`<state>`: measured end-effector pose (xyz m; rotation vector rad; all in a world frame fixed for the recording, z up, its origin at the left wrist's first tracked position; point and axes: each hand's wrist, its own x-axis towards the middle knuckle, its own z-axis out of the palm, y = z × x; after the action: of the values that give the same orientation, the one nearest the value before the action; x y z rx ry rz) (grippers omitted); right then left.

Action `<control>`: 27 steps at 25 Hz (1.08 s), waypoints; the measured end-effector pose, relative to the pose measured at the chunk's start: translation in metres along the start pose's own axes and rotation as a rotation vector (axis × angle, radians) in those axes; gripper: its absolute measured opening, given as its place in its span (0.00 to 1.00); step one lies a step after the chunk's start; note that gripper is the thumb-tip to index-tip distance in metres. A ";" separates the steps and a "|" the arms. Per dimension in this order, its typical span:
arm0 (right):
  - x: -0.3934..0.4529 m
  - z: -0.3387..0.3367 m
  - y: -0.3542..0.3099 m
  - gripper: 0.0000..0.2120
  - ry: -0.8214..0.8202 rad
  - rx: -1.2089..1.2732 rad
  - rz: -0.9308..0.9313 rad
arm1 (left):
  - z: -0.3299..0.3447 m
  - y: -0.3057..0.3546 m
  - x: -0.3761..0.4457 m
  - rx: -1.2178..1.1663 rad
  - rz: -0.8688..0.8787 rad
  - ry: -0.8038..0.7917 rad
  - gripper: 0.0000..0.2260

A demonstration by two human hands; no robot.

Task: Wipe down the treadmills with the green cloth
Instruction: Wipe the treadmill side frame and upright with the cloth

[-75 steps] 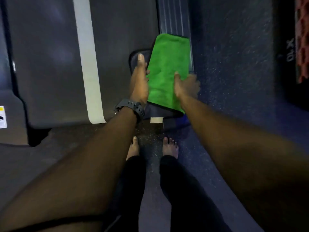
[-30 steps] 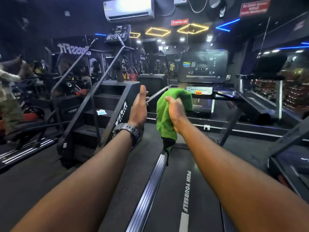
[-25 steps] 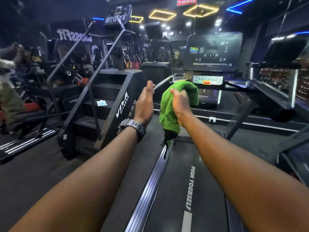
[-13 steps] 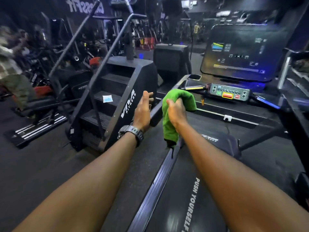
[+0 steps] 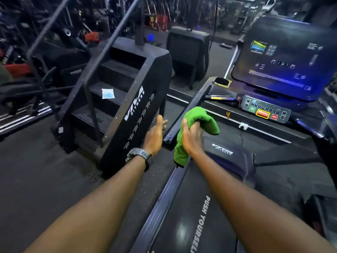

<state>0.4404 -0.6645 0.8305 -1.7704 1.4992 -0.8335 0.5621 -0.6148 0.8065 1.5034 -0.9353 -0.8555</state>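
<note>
**Right hand gripping green cloth above treadmill, left hand free**

While both arms are reaching forward over the treadmill [image 5: 184,225], the right hand [image 5: 191,138] is clutching the green cloth [image 5: 197,118] in a fist, fingers curled round the bunched fabric. Part of the cloth is bulging out above the fist and toward the right; the rest is hanging down below the hand, with a dark corner dangling over the near end of the left side rail [image 5: 162,203]. The cloth is in the air, touching no treadmill surface that can be made out.

The left hand [image 5: 155,135] is holding nothing, fingers straight and together, thumb up, palm facing the right hand. It is sitting just left of the cloth, apart from it, with the slanted left handrail [image 5: 184,118] showing between the two hands. A dark wristwatch [image 5: 139,157] is sitting on the left wrist.

The belt is lying under the right forearm, white "PUSH YOURSELF" lettering running along it. The motor hood [image 5: 231,157] with a VIVA FITNESS logo is sitting just past the right hand. Beyond it, the control panel [image 5: 265,111] is showing green, yellow and red buttons, and the large dark console screen [image 5: 284,59] is standing above it, lit faintly.

To the left, a black stair climber [image 5: 131,99] marked VIVA FITNESS is standing on the dark floor [image 5: 36,179], a small pale blue packet [image 5: 108,93] lying on one of its steps. More gym machines are crowding the dim background, too blurred to identify.
</note>
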 end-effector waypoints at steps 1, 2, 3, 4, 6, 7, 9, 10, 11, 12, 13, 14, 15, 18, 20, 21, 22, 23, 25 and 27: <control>0.008 0.009 0.004 0.26 -0.003 -0.061 -0.032 | -0.002 -0.007 0.011 0.020 -0.039 -0.007 0.42; 0.015 0.017 0.008 0.26 -0.015 -0.109 -0.080 | -0.004 -0.014 0.022 0.046 -0.079 -0.009 0.44; 0.022 0.025 0.011 0.26 -0.039 -0.149 -0.133 | -0.005 -0.021 0.034 0.076 -0.116 -0.020 0.45; 0.028 0.034 0.016 0.25 -0.080 -0.191 -0.184 | -0.005 -0.027 0.044 0.104 -0.149 -0.043 0.45; 0.034 0.047 0.028 0.23 -0.190 -0.271 -0.262 | -0.002 -0.039 0.058 0.165 -0.205 -0.099 0.45; 0.039 0.055 0.034 0.22 -0.243 -0.291 -0.266 | 0.000 -0.044 0.066 0.193 -0.227 -0.110 0.44; 0.047 0.069 0.050 0.23 -0.306 -0.345 -0.253 | 0.004 -0.054 0.077 0.207 -0.261 -0.088 0.44; 0.050 0.076 0.059 0.23 -0.303 -0.406 -0.267 | 0.005 -0.060 0.082 0.195 -0.275 -0.067 0.46; 0.053 0.082 0.066 0.24 -0.287 -0.485 -0.296 | 0.004 -0.064 0.086 0.181 -0.287 -0.040 0.47; 0.056 0.089 0.070 0.25 -0.267 -0.567 -0.333 | 0.004 -0.068 0.090 0.175 -0.298 -0.014 0.48; 0.058 0.094 0.070 0.26 -0.267 -0.631 -0.348 | 0.003 -0.071 0.093 0.180 -0.303 0.001 0.48; 0.062 0.098 0.067 0.28 -0.288 -0.671 -0.343 | 0.002 -0.071 0.096 0.190 -0.309 0.016 0.48; 0.069 0.101 0.062 0.29 -0.312 -0.688 -0.323 | 0.002 -0.072 0.100 0.189 -0.312 0.026 0.48; 0.099 0.105 0.049 0.30 -0.361 -0.708 -0.263 | 0.003 -0.071 0.111 0.099 -0.316 0.011 0.48; 0.110 0.107 0.049 0.28 -0.359 -0.695 -0.248 | 0.004 -0.074 0.117 0.067 -0.332 -0.010 0.46; 0.109 0.109 0.052 0.26 -0.344 -0.681 -0.253 | 0.005 -0.076 0.118 0.057 -0.334 -0.013 0.44; 0.102 0.109 0.057 0.24 -0.314 -0.677 -0.279 | 0.005 -0.076 0.118 0.034 -0.324 -0.013 0.42; 0.091 0.109 0.062 0.23 -0.280 -0.679 -0.314 | 0.006 -0.076 0.119 0.013 -0.315 -0.013 0.42; 0.068 0.105 0.070 0.28 -0.243 -0.664 -0.379 | 0.008 -0.073 0.119 0.004 -0.304 -0.004 0.44; 0.067 0.101 0.068 0.32 -0.290 -0.659 -0.369 | 0.011 -0.070 0.120 0.026 -0.281 0.000 0.42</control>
<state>0.4932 -0.7302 0.7199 -2.5758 1.3544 -0.2157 0.6104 -0.7226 0.7332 1.6825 -0.7472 -1.0472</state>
